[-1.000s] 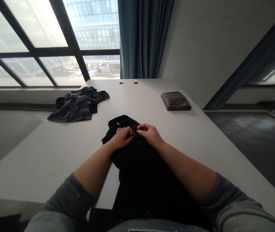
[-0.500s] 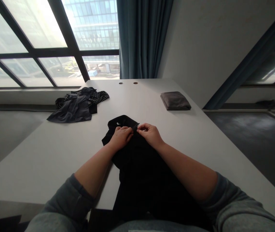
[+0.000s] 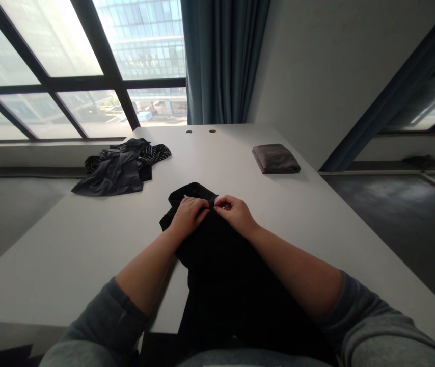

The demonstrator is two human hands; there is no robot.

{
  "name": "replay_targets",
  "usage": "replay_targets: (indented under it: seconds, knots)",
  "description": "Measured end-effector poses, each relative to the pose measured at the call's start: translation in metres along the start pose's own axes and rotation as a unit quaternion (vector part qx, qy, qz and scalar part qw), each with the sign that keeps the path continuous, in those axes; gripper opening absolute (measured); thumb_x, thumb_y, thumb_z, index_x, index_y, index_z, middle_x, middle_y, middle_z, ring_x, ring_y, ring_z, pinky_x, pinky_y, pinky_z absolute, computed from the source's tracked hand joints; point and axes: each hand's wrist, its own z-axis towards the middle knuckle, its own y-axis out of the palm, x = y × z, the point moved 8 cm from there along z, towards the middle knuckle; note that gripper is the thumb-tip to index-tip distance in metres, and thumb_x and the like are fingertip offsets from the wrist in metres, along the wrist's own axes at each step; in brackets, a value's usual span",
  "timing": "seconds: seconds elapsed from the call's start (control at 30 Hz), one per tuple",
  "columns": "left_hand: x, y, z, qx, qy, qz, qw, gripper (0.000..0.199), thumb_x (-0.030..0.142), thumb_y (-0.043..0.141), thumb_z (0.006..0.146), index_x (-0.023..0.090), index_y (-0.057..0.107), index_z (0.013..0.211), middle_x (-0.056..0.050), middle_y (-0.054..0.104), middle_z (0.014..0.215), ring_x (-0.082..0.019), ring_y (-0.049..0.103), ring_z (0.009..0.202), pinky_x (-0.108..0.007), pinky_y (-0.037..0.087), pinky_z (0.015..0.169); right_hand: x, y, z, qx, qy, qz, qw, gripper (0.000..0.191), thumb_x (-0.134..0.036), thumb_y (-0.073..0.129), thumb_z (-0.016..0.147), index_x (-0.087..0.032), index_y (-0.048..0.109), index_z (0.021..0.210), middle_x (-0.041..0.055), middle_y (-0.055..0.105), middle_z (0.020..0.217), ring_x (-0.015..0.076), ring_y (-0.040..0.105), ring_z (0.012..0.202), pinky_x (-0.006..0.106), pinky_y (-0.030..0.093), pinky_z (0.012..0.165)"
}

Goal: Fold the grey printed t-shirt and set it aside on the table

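A black garment lies along the table toward me, its rounded opening at the far end. A small pale label shows just inside that opening, partly behind my fingers. My left hand is closed on the garment's edge, fingers bent over the fabric. Close beside it, my right hand pinches the same edge between thumb and forefinger. The fingertips almost meet. Whatever fastening may sit between them is too small and dark to make out.
A loose heap of dark grey and striped clothes lies at the table's far left. On the right, a folded brown-grey cloth sits near the edge. The white table reaches toward the window and a blue curtain.
The left fingers have shifted slightly and now cover more of the pale label. Both hands keep hold of the garment's edge. The whole view has moved a little.
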Motion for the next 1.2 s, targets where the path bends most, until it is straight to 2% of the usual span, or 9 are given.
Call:
replay_targets:
  seconds: [0.13, 0.4, 0.67, 0.8, 0.9, 1.07, 1.2]
  knots:
    - [0.002, -0.007, -0.002, 0.041, -0.004, -0.003, 0.999, 0.011, 0.024, 0.057, 0.102, 0.024, 0.067, 0.104, -0.005, 0.074, 0.113, -0.023, 0.066, 0.110, -0.043, 0.047, 0.105, 0.000, 0.003, 0.001, -0.009, -0.001, 0.052, 0.999, 0.023, -0.035, 0.076, 0.079, -0.021, 0.074, 0.098, 0.0040, 0.077, 0.096, 0.0193, 0.071, 0.088, 0.035, 0.057, 0.087]
    - [0.007, -0.008, -0.002, 0.050, 0.011, 0.007, 0.999, 0.010, 0.020, 0.058, 0.100, 0.024, 0.067, 0.102, -0.005, 0.075, 0.112, -0.023, 0.068, 0.107, -0.043, 0.048, 0.106, 0.001, 0.002, 0.000, 0.004, 0.028, 0.095, 0.995, 0.025, -0.035, 0.076, 0.079, -0.022, 0.075, 0.100, 0.0050, 0.079, 0.103, 0.0213, 0.073, 0.099, 0.039, 0.057, 0.099]
    - [0.013, -0.009, -0.002, 0.051, 0.030, 0.043, 0.997, 0.019, 0.024, 0.049, 0.105, 0.024, 0.068, 0.105, -0.007, 0.074, 0.113, -0.023, 0.067, 0.106, -0.046, 0.048, 0.106, 0.001, 0.007, 0.000, -0.028, 0.049, 0.080, 0.995, 0.027, -0.034, 0.076, 0.079, -0.021, 0.076, 0.103, 0.0047, 0.078, 0.100, 0.0199, 0.073, 0.092, 0.036, 0.057, 0.092]
    - [0.016, -0.009, -0.003, 0.063, 0.053, 0.049, 0.995, 0.023, 0.025, 0.047, 0.107, 0.023, 0.070, 0.106, -0.007, 0.073, 0.113, -0.022, 0.068, 0.104, -0.043, 0.051, 0.104, 0.004, 0.011, 0.000, -0.030, 0.073, 0.125, 0.989, 0.028, -0.038, 0.080, 0.077, -0.021, 0.075, 0.099, 0.0042, 0.077, 0.098, 0.0192, 0.072, 0.092, 0.035, 0.056, 0.092]
    - [0.015, -0.010, -0.004, 0.080, 0.046, 0.042, 0.995, 0.022, 0.026, 0.048, 0.107, 0.024, 0.071, 0.103, -0.007, 0.073, 0.111, -0.022, 0.068, 0.105, -0.043, 0.052, 0.103, 0.006, 0.013, 0.001, -0.031, 0.084, 0.155, 0.984, 0.029, -0.037, 0.083, 0.074, -0.021, 0.073, 0.096, 0.0031, 0.076, 0.096, 0.0182, 0.071, 0.091, 0.035, 0.056, 0.093]
    - [0.014, -0.012, -0.004, 0.092, 0.031, 0.043, 0.994, 0.016, 0.026, 0.056, 0.103, 0.025, 0.070, 0.097, -0.004, 0.075, 0.102, -0.021, 0.070, 0.102, -0.050, 0.044, 0.119, 0.002, 0.012, 0.004, -0.056, 0.068, 0.134, 0.987, 0.029, -0.032, 0.083, 0.070, -0.021, 0.071, 0.094, 0.0013, 0.074, 0.095, 0.0171, 0.069, 0.090, 0.034, 0.055, 0.092]
    - [0.016, -0.014, -0.003, 0.088, 0.020, 0.065, 0.994, 0.013, 0.025, 0.059, 0.101, 0.025, 0.071, 0.096, -0.003, 0.077, 0.103, -0.021, 0.072, 0.101, -0.050, 0.041, 0.120, 0.002, 0.013, 0.006, -0.077, 0.066, 0.116, 0.988, 0.028, -0.031, 0.081, 0.069, -0.021, 0.069, 0.093, 0.0004, 0.073, 0.093, 0.0164, 0.068, 0.087, 0.032, 0.055, 0.088]
